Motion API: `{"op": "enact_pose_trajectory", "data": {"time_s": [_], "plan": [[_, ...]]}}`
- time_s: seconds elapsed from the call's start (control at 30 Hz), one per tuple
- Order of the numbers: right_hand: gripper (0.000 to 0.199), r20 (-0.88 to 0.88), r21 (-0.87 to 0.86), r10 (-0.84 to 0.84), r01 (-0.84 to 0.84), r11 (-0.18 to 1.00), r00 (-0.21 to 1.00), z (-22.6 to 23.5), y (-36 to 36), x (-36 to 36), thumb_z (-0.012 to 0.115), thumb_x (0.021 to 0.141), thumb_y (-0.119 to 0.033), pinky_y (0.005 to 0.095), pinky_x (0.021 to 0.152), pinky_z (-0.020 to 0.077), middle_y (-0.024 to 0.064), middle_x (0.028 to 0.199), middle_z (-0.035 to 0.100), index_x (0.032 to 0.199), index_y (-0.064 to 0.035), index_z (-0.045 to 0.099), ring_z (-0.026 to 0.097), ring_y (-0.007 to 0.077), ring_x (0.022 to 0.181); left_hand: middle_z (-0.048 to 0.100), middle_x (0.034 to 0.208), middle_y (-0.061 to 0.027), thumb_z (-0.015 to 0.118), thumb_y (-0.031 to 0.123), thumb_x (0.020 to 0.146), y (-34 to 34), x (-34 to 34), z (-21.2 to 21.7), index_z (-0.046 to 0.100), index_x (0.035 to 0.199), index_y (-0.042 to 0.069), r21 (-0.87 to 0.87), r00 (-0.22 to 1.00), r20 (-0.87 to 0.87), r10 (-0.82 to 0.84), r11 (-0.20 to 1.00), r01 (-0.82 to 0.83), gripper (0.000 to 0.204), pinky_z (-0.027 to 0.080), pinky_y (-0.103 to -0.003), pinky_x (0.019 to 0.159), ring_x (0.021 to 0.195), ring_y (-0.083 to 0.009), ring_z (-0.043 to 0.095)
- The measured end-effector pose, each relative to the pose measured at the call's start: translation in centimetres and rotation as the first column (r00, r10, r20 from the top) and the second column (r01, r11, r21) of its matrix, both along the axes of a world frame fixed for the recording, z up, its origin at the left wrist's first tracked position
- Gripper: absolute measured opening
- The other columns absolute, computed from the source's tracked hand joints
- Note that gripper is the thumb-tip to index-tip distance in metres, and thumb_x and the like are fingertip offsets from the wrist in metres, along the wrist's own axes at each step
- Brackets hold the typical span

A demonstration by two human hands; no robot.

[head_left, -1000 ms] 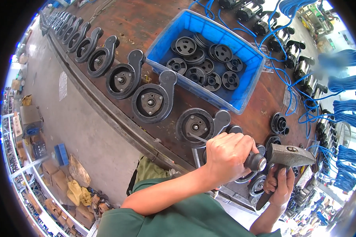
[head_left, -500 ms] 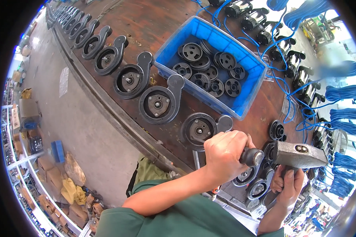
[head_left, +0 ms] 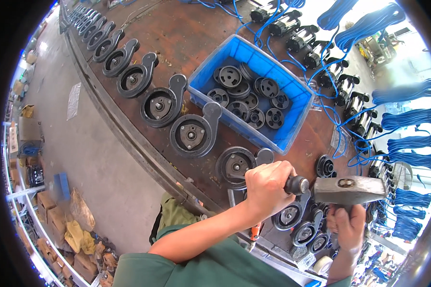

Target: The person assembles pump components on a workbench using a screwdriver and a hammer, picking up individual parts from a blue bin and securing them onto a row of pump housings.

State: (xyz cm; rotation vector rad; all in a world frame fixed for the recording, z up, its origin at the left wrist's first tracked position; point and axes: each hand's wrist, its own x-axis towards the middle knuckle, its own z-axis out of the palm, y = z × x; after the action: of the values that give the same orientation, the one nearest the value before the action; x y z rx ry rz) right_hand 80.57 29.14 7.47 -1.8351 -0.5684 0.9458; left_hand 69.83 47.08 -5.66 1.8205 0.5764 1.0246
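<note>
Since the earlier pictures the hammer (head_left: 349, 189) has barely shifted — it hangs level over the near bench edge, and the blue bin (head_left: 292, 129) sits a little lower in view. My left hand (head_left: 268, 184) is fisted tight around a dark-handled tool (head_left: 297, 184), its far end hidden, just by the nearest round housing (head_left: 234, 165); my right hand (head_left: 347, 227) is closed on the hammer's shaft below the grey steel head. Judging by the layout, a long row of black housings (head_left: 158, 105) already lies along the rim, while loose discs (head_left: 246, 93) in the bin look unfitted — much seems left.
</note>
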Motion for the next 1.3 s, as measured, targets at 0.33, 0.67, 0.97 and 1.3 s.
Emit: {"op": "enact_pose_trajectory", "data": {"time_s": [0.33, 0.67, 0.97, 1.3], "plan": [[0.03, 0.05, 0.322, 0.134, -0.143, 0.936, 0.99, 6.4, -4.3, 9.4, 0.056, 0.107, -0.035, 0.0255, 0.043, 0.0435, 0.0014, 0.069, 0.059, 0.11, -0.0046, 0.055, 0.05, 0.0112, 0.046, 0.061, 0.066, -0.0061, 0.081, 0.003, 0.058, -0.6, 1.5, 0.2, 0.06, 0.076, 0.011, -0.003, 0.999, -0.045, -0.008, 1.0, 0.008, 0.029, 0.048, -0.039, 0.055, 0.059, -0.0284, 0.063], [0.023, 0.056, 0.096, -0.327, 0.32, 0.942, 0.943, 0.0, 0.4, 1.6, 0.059, 0.107, -0.021, 0.0206, 0.045, 0.0309, 0.0003, 0.068, 0.051, 0.11, 0.0007, 0.054, 0.04, 0.0039, 0.052, 0.063, 0.066, -0.0089, 0.081, 0.004, 0.067, 0.1, 0.0, -1.1, 0.06, 0.08, 0.008, -0.002, 0.956, -0.271, 0.116, 0.993, -0.121, 0.025, 0.048, -0.04, 0.054, 0.059, -0.0306, 0.064], [0.016, -0.198, -0.038, -0.261, 0.259, 0.965, 0.945, -6.3, -0.2, -4.6, 0.063, 0.104, -0.015, 0.0218, 0.048, 0.035, -0.004, 0.073, 0.051, 0.11, -0.0017, 0.057, 0.043, 0.0031, 0.054, 0.061, 0.064, -0.0122, 0.082, 0.008, 0.077, 0.1, -1.2, 0.0, 0.058, 0.081, 0.005, -0.063, 0.987, -0.148, 0.055, 0.996, -0.065, 0.024, 0.047, -0.039, 0.054, 0.058, -0.0319, 0.062], [0.028, 0.098, 0.051, -0.344, 0.34, 0.939, 0.934, -7.5, 3.4, -5.7, 0.075, 0.094, -0.019, 0.0248, 0.065, 0.0444, -0.0044, 0.081, 0.058, 0.111, 0.001, 0.065, 0.05, 0.0053, 0.073, 0.061, 0.072, -0.0128, 0.079, 0.003, 0.08, 3.1, 0.5, 0.8, 0.055, 0.089, 0.003, -0.161, 0.948, -0.064, -0.31, 0.941, 0.297, 0.025, 0.049, -0.041, 0.061, 0.064, -0.0276, 0.064]]}}
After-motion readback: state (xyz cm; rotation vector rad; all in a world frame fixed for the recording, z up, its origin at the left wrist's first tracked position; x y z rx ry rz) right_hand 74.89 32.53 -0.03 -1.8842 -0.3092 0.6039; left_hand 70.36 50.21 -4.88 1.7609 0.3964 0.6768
